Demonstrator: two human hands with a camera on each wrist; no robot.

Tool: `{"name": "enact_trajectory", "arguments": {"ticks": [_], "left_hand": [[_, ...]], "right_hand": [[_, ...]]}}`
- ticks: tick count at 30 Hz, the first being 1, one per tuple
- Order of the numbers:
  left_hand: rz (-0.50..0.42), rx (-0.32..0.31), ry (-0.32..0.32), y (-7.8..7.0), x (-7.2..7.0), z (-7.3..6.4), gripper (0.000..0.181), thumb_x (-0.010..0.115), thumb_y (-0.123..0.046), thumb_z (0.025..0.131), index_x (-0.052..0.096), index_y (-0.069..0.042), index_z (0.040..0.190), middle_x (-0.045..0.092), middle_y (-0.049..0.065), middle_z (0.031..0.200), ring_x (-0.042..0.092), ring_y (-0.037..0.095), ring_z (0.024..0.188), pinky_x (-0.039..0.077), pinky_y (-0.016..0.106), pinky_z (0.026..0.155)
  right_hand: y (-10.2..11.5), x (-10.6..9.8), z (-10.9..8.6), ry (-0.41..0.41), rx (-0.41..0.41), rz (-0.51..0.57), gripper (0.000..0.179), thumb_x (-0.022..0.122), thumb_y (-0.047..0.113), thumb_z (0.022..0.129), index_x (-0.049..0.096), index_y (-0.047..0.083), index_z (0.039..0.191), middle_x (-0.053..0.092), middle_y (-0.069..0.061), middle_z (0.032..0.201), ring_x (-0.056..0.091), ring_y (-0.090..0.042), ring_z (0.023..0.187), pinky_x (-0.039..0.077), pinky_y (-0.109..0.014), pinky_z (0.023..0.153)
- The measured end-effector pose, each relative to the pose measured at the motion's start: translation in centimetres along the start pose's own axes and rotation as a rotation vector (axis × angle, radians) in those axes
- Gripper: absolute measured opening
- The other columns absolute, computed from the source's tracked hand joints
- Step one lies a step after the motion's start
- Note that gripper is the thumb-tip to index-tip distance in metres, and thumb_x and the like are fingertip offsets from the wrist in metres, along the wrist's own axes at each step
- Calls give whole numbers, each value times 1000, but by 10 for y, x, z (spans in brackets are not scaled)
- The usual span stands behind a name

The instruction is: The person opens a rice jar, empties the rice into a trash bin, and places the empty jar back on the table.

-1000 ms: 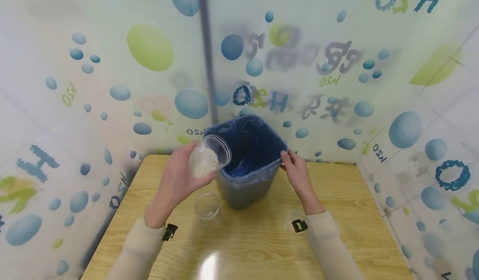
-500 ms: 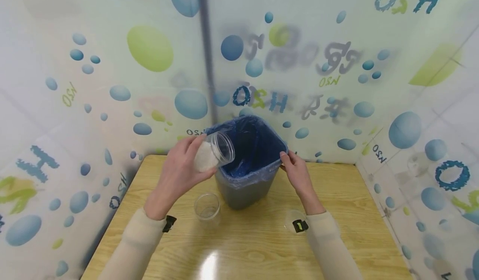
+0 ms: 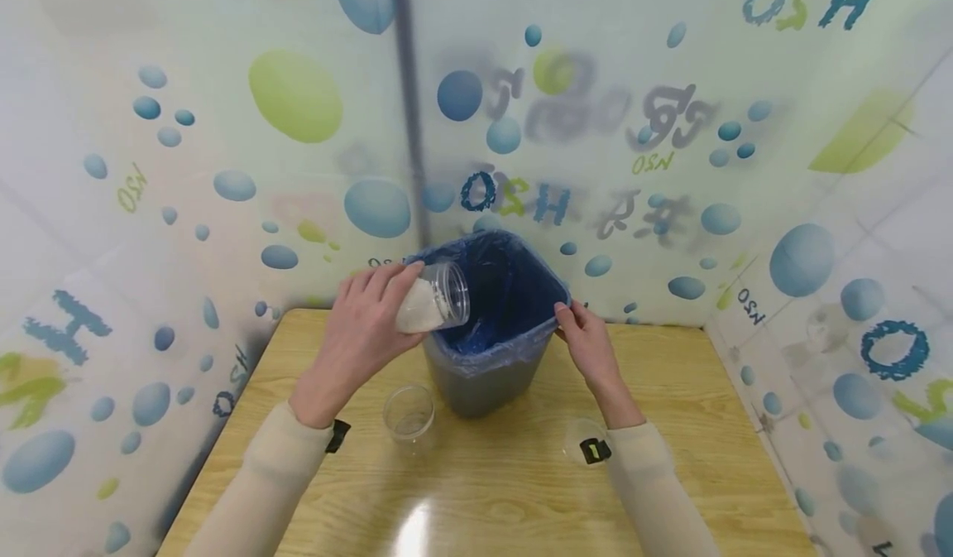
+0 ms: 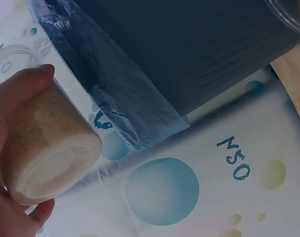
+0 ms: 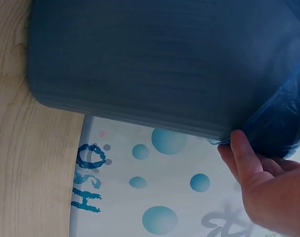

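Note:
My left hand (image 3: 361,321) grips a clear plastic jar (image 3: 426,302) with white grains, like rice, inside. The jar is tipped sideways, its open mouth over the left rim of a grey trash bin (image 3: 476,387). In the left wrist view the jar's base (image 4: 53,168) faces the camera, with fingers and thumb around its sides. A blue bag (image 3: 514,343) lines the bin and folds over its rim. My right hand (image 3: 591,346) pinches the lined rim at the right corner. In the right wrist view its fingers lie against the bag's fold (image 5: 283,113) and the bin's edge.
A second clear jar (image 3: 409,415) stands upright on the wooden table (image 3: 506,491), left of the bin's base. A clear round disc, maybe a lid (image 3: 577,441), lies by the right wrist. A patterned curtain (image 3: 298,168) hangs behind and on both sides.
My left hand has moved slightly right and tilted the jar further down toward the bin, and the grains have shifted toward its mouth. The right hand keeps its hold on the rim.

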State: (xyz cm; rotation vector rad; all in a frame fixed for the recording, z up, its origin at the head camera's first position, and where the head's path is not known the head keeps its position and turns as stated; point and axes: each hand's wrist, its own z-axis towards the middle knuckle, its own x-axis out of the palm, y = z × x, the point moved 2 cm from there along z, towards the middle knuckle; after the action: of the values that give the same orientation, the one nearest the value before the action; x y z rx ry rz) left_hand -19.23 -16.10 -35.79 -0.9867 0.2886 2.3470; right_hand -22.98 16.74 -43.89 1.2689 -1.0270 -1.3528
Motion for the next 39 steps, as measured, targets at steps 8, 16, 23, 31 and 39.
{"name": "enact_trajectory", "arguments": {"ticks": [8,16,23,31,39], "left_hand": [[62,23,5,-1,1,5,90,98,-24,65,55,-10,143,61,16,132,55,41,118,44,57,96],[71,33,52,0,4,6,96,100,-21,63,53,-11,146,60,16,136,52,40,123,42,57,101],[88,62,51,1,7,9,94,99,-19,65,53,-11,146,60,17,136,52,40,124,42,56,103],[112,102,42,4,9,12,90,97,-18,69,53,-10,146,60,18,137,52,42,124,41,57,106],[146,118,47,5,9,13,89,96,-14,70,52,-11,147,58,18,139,51,42,126,40,57,109]], "right_hand": [[0,1,1,0,4,3,59,49,35,110,44,-8,151,50,-26,151,51,-35,138,48,-40,106],[-1,1,1,4,1,40,57,50,30,110,44,-10,150,50,-29,149,52,-38,138,48,-43,106],[-2,1,1,3,1,40,56,50,31,110,45,-9,150,51,-29,148,53,-38,137,48,-44,107],[-2,0,1,-1,7,20,57,50,32,110,45,-9,150,52,-27,149,53,-37,136,48,-42,105],[-2,0,0,-1,11,15,58,50,34,110,44,-8,151,50,-28,150,51,-38,138,48,-43,106]]}}
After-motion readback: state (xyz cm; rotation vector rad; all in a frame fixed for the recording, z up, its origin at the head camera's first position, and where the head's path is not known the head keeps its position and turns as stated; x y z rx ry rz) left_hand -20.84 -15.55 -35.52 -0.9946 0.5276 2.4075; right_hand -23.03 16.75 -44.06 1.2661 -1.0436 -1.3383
